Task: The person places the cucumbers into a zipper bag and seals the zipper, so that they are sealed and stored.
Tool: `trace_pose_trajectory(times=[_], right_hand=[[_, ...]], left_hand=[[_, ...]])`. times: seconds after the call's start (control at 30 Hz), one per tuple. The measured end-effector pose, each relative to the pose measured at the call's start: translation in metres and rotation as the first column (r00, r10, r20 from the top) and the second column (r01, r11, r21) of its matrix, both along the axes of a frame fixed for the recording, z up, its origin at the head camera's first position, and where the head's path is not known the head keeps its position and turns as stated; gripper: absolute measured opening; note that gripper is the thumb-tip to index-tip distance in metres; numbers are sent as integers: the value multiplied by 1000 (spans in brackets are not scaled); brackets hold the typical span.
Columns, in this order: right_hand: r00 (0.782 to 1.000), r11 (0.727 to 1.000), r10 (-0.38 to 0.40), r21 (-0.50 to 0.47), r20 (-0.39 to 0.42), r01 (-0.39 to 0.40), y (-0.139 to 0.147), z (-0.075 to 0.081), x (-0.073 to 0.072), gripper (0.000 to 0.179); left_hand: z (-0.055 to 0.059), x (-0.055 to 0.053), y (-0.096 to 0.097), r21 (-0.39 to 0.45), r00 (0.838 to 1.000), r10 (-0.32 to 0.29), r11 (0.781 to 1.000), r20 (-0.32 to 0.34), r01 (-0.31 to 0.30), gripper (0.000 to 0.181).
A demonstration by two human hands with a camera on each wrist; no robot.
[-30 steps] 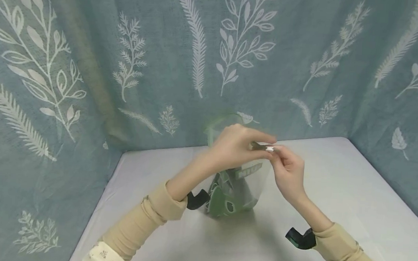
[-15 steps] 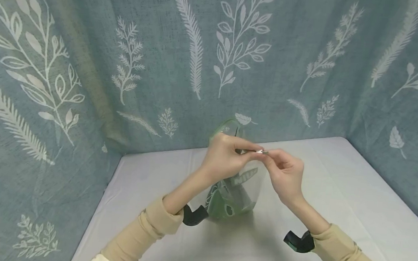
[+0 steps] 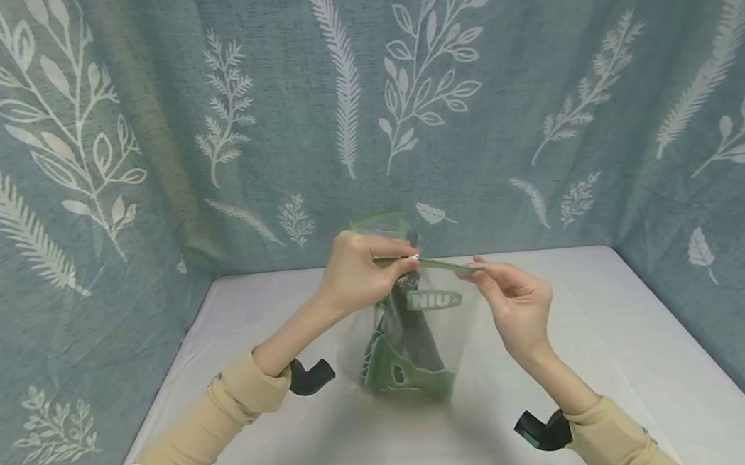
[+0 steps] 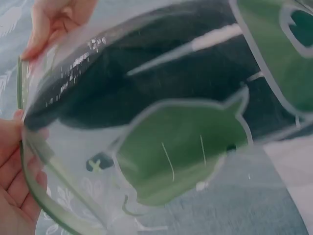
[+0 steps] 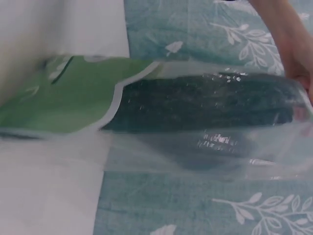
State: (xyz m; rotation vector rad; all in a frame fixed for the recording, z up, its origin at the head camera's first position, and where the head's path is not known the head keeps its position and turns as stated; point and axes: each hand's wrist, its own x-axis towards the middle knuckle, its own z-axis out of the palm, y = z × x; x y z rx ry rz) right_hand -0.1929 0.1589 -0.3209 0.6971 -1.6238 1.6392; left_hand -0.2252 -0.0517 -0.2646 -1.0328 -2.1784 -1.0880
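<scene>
A clear zip bag [image 3: 409,383] with green printed patterns stands upright on the white table. Inside it is a dark, elongated item [image 3: 413,327], seen through the plastic; its kind does not show. My left hand [image 3: 354,270] pinches the small white slider [image 3: 414,257] on the bag's green zip strip [image 3: 444,264]. With thumb and fingertips, my right hand [image 3: 518,302] pinches the strip's right end. Between the hands the strip runs straight and narrow. Left of the slider, the green rim [image 4: 46,208] bows apart in the left wrist view.
The white-covered table [image 3: 597,331] extends around the bag. A blue-green curtain [image 3: 258,112] with white leaf prints hangs behind and at both sides. Black wrist mounts [image 3: 311,377] stick out from both sleeves.
My left hand has moved left along the strip with the slider, away from the right hand. The right hand stays at the right end, and the strip between them now shows stretched.
</scene>
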Motion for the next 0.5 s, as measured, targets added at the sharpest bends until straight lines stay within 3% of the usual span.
trace_pose_trajectory(times=[0.17, 0.33, 0.5], right_hand=[[1000, 999, 13, -33, 24, -12, 2, 0, 1, 20], [997, 996, 37, -82, 73, -31, 4, 1, -1, 18], [987, 982, 113, -166, 116, -93, 8, 0, -5, 19]], left_hand=[[6, -5, -17, -18, 999, 29, 999, -14, -30, 10], [14, -9, -39, -50, 993, 111, 992, -28, -112, 10], [20, -13, -70, -96, 980, 195, 976, -37, -198, 12]])
